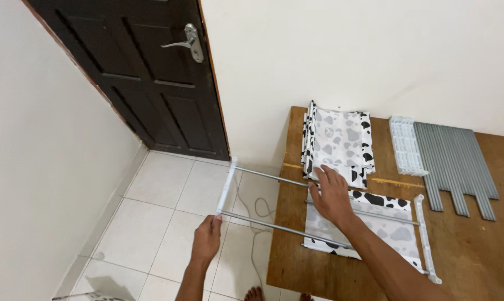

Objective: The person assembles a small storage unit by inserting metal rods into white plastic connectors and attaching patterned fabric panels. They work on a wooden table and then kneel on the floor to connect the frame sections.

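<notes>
Two hands are at work on one half-built frame. The left hand (207, 237) pinches the near end of a white plastic end bar (226, 187), fingers closed on it, so the bar hangs out past the left edge of the wooden table (486, 245) over the tiled floor (157, 223). From that bar two thin metal rods (274, 223) run right onto the table, and holding the bar keeps the overhanging end level instead of letting it sag.

The right hand (331, 195) lies flat on the table with fingers spread and lightly curled, resting on the frame where the rods meet a cow-patterned fabric shelf panel (385, 228). I judge it is there as a weight, so the near end does not slide while the far end is held. A second white end bar (427, 239) closes the frame on the right.

Several spare parts sit further back on the table, near the wall: a folded stack of the same spotted fabric (341, 139) just beyond the right hand, a stack of white plastic bars (406, 146), and a row of grey rods (458, 161) laid side by side. A dark door (152, 78) stands shut on the far left. A thin cord (257, 209) trails on the tiles below the rods.
</notes>
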